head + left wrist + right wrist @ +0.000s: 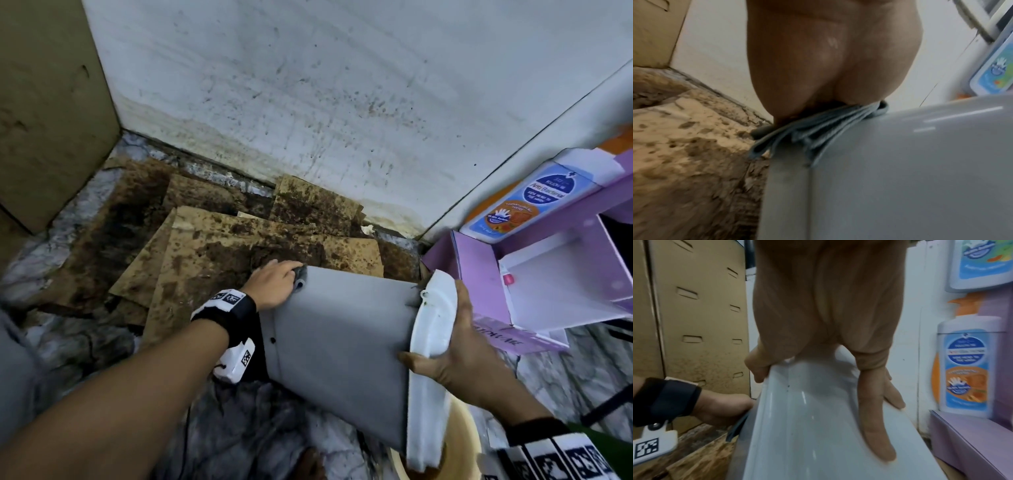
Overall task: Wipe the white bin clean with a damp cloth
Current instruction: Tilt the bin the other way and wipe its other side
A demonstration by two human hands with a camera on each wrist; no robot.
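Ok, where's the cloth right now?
The cloth is left of centre in the head view, bunched under the left hand at the far corner of the tipped bin, with the stained cardboard on the floor just beyond.

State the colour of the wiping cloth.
Grey-blue cloth, best seen in the left wrist view.

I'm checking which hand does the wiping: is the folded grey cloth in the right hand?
No, the left hand holds the folded grey cloth against the white plastic bin, while the right hand grips the bin's rim.
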